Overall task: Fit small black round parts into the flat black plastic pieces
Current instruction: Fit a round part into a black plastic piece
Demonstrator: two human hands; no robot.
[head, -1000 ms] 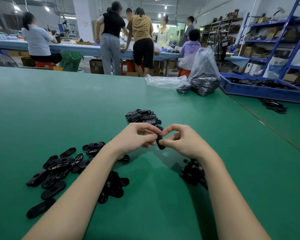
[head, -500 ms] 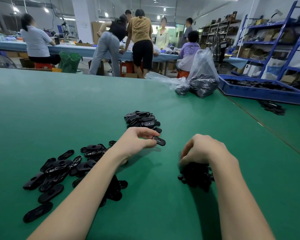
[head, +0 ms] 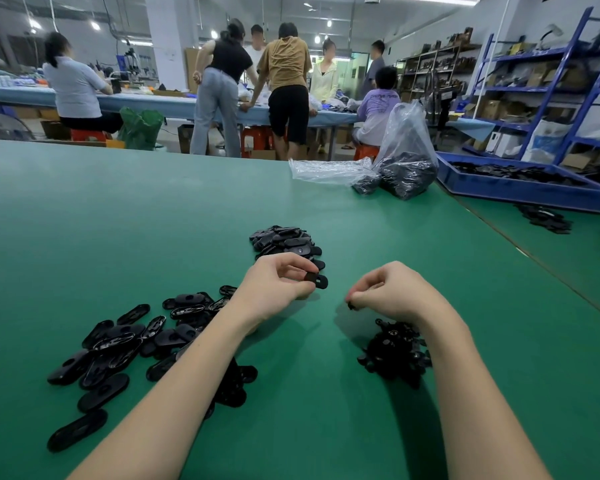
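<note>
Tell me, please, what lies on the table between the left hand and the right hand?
Nothing: in the head view, only bare green table shows between the left hand, pinching a flat black piece, and the right hand, pinching a small black part.

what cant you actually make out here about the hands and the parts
- Head view: the small black part pinched by the right hand is mostly hidden by its fingertips; shape unclear.
- Head view: the flat black piece in the left hand is partly covered by the thumb; whether its hole is filled cannot be told.
- Head view: the pile of small parts is too dark to count.
- Head view: the left forearm hides part of the loose flat pieces.
</note>
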